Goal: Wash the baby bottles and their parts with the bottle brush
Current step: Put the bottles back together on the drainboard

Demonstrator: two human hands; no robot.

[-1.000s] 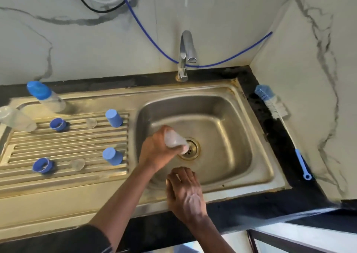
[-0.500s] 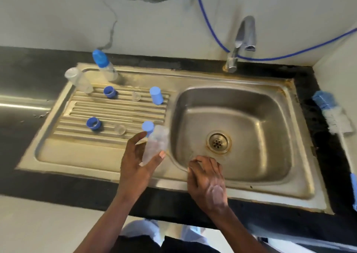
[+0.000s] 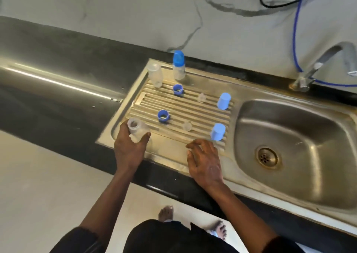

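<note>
- Carried left since half a second ago: clear bottle [image 3: 138, 130], gripped in the left hand [image 3: 128, 152], now at the drainboard's [image 3: 193, 110] near-left corner.
- Shifted off the basin [image 3: 289, 137] rim: right hand [image 3: 204, 162], fingers spread, holding nothing, just beside a blue cap [image 3: 218, 131].
- Further back on the drainboard: capped bottle [image 3: 178, 65] and open bottle [image 3: 155, 75], standing side by side.

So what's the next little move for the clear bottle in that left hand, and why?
Probably set the clear bottle down on the drainboard and release it: the left hand holds it just over the board's near-left corner, and the capped bottle and blue caps stand there.
</note>
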